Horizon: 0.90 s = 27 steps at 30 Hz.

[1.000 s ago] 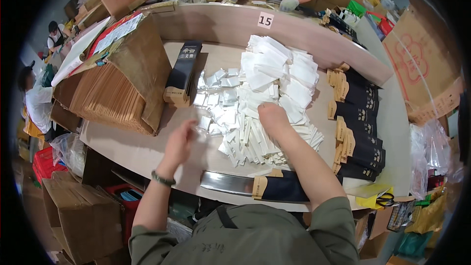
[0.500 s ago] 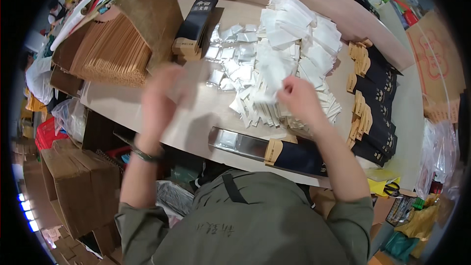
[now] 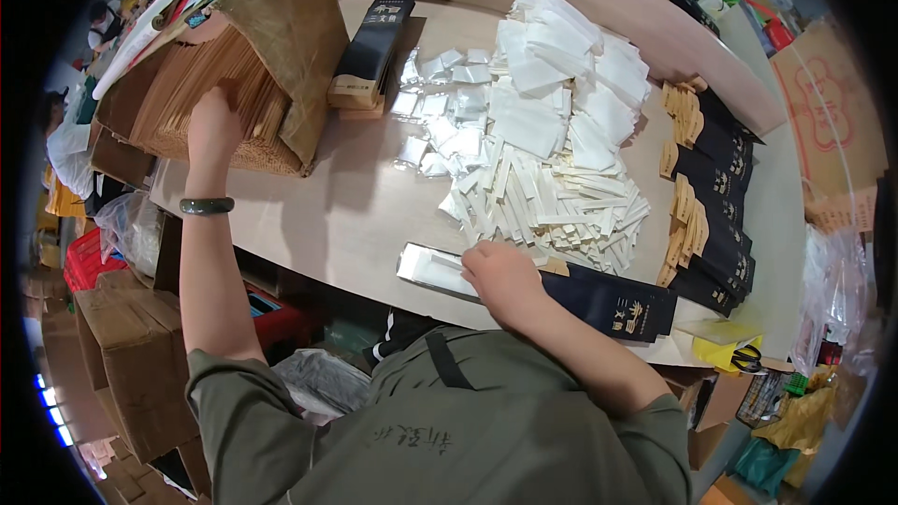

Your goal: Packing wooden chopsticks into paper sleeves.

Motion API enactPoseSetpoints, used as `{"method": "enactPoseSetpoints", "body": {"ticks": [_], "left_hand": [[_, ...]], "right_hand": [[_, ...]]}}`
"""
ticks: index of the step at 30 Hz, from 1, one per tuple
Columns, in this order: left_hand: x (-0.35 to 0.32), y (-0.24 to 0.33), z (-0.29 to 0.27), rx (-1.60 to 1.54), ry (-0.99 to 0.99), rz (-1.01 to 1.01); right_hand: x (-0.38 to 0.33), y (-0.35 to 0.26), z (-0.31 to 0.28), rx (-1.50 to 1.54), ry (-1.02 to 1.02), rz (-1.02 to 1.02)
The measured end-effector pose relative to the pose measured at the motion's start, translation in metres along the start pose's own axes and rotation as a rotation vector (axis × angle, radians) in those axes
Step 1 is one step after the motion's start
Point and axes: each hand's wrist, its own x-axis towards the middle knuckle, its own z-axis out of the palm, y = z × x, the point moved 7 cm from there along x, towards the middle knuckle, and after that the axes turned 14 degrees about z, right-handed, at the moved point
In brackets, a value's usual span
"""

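Sleeve pinned, chopsticks reached

The black sleeve (image 3: 599, 297) is pressed at the table's six-o'clock edge under curled right hand (image 3: 500, 273) fingers; left hand (image 3: 213, 126) fingers are laid together on the bundled chopsticks (image 3: 201, 103) at ten o'clock.

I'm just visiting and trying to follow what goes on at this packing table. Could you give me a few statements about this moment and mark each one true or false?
1. The left hand reaches into the stack of thin brown sticks in the open cardboard box. True.
2. The right hand is lifted high above the table. False: it rests on the long dark sleeve at the near edge.
3. A dark bangle sits on the left wrist. True.
4. The white paper packets lie in one neat row. False: they form a loose heap.
5. The scissors are in the right hand. False: they lie far right.
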Motion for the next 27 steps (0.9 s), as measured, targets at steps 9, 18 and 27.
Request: {"method": "enactPoseSetpoints", "body": {"ticks": [9,18,27], "left_hand": [[-0.198,0.065,0.075,-1.319,0.238,-0.419],[-0.164,0.132,0.087,-1.172,-0.661,-0.105],[-0.168,0.282,0.060,-0.788,0.037,0.385]], "right_hand": [[-0.053,0.027,-0.043,0.066,0.197,-0.042],[-0.072,0.044,-0.037,-0.019,0.125,-0.078],[-0.059,0.037,-0.037,-0.028,0.174,-0.072]]}}
